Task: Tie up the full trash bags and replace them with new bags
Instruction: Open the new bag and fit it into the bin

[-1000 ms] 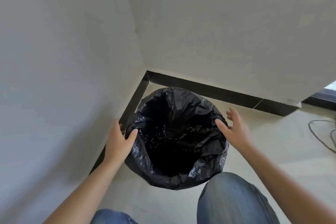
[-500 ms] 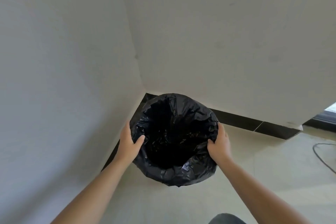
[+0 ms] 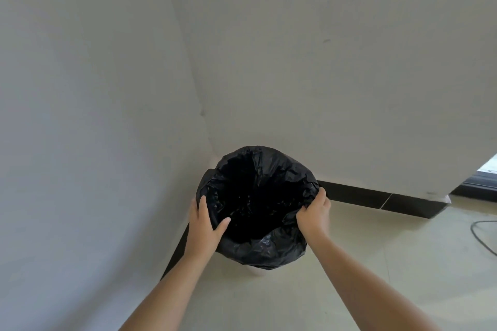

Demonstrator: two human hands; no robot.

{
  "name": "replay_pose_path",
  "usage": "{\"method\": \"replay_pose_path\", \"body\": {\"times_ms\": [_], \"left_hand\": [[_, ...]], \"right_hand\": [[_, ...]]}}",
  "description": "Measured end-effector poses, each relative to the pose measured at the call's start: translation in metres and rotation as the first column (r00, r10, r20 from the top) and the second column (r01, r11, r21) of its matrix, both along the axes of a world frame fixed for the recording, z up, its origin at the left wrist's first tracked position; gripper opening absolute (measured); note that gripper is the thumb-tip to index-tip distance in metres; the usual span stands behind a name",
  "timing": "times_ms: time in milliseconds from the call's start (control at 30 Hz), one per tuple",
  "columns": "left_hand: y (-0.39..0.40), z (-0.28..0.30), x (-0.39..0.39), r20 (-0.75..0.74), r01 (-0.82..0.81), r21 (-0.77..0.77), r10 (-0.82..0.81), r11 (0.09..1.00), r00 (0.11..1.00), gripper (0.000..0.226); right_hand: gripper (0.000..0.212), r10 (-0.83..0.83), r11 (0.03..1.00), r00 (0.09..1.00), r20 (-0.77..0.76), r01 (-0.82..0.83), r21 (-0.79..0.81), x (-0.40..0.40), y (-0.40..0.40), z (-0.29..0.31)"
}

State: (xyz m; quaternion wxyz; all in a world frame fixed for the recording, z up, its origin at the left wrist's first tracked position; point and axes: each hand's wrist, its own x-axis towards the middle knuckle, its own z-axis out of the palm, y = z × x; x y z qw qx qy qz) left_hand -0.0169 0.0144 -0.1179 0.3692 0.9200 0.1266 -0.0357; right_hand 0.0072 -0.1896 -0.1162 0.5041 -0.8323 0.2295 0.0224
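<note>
While the person stands over the corner, this is what I make out, biggest thing first:

Walls: two pale walls [image 3: 322, 62] meet in the far corner, with a dark skirting [image 3: 376, 200] running off to the right along the floor.

Floor: pale tile [image 3: 403, 263]; a thin dark cable [image 3: 481, 239] curls at the far right edge, well apart from the bin.

Trash bag: a black bag [image 3: 258, 196] lines a bin in the corner, its mouth wide open and folded over the rim. A sliver of pale bin [image 3: 256, 271] shows under the near edge. I cannot tell what lies in the dark inside.

Left hand: the left hand [image 3: 205, 223] clasps the left rim, thumb hooked inside, fingers wrapped down the outside over the plastic.

Right hand: the right hand [image 3: 314, 213] grips the right rim, fingers curled over the edge and bunching the plastic.

Change: a second ago the right hand hung open just off the rim and the person's knees were in sight; half a second ago both hands closed on the rim. Now the knees are gone from view, more wall shows, and the skirting behind the bin is covered, as if bin or viewer has risen.

Meaning: I judge this bag is freshly fitted and the bin is being seated back in its corner, or the bag edge is being gathered to lift; which, I cannot say.
</note>
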Motion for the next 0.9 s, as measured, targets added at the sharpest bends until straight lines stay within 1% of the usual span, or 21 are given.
{"method": "replay_pose_path", "body": {"times_ms": [133, 200, 267, 367, 433, 567, 633, 700, 800, 900], "left_hand": [[0.004, -0.006, 0.005, 0.034, 0.016, 0.074, -0.018, 0.997, 0.999, 0.070], [0.006, -0.009, 0.007, 0.030, 0.026, 0.103, -0.030, 0.994, 0.999, 0.066], [0.007, -0.010, 0.008, 0.002, 0.048, 0.200, -0.050, 0.979, 0.999, 0.061], [0.003, 0.007, 0.004, -0.067, 0.135, 0.425, -0.118, 0.895, 0.991, 0.055], [-0.006, 0.034, 0.004, -0.075, 0.217, 0.489, -0.207, 0.845, 0.975, 0.052], [-0.050, 0.125, 0.009, -0.160, 0.430, 0.561, -0.417, 0.708, 0.895, 0.051], [-0.079, 0.177, 0.010, -0.187, 0.515, 0.563, -0.508, 0.646, 0.841, 0.050], [-0.109, 0.231, 0.008, -0.195, 0.587, 0.552, -0.593, 0.592, 0.781, 0.049], [-0.166, 0.326, -0.001, -0.184, 0.687, 0.527, -0.722, 0.501, 0.667, 0.049], [-0.225, 0.419, -0.025, -0.142, 0.761, 0.522, -0.840, 0.386, 0.523, 0.049]], "right_hand": [[0.072, 0.150, 0.986, 0.988, -0.040, -0.152, -0.064, -0.007, 0.000, -0.004], [0.071, 0.164, 0.985, 0.986, -0.039, -0.166, -0.044, -0.009, -0.001, -0.006], [0.068, 0.169, 0.982, 0.985, -0.035, -0.171, -0.076, -0.008, -0.004, -0.008], [0.063, 0.175, 0.966, 0.982, -0.077, -0.186, -0.177, -0.012, -0.010, 0.003], [0.059, 0.136, 0.961, 0.985, -0.107, -0.157, -0.227, -0.017, -0.017, 0.028], [0.056, 0.112, 0.889, 0.985, -0.131, -0.158, -0.430, -0.029, -0.045, 0.113], [0.055, 0.154, 0.803, 0.980, -0.125, -0.198, -0.562, -0.041, -0.062, 0.165], [0.052, 0.169, 0.750, 0.979, -0.110, -0.200, -0.631, -0.057, -0.082, 0.220], [0.050, 0.026, 0.731, 0.998, -0.051, -0.053, -0.681, -0.093, -0.125, 0.321], [0.046, -0.194, 0.640, 0.976, 0.103, 0.205, -0.741, -0.144, -0.170, 0.410]]}}
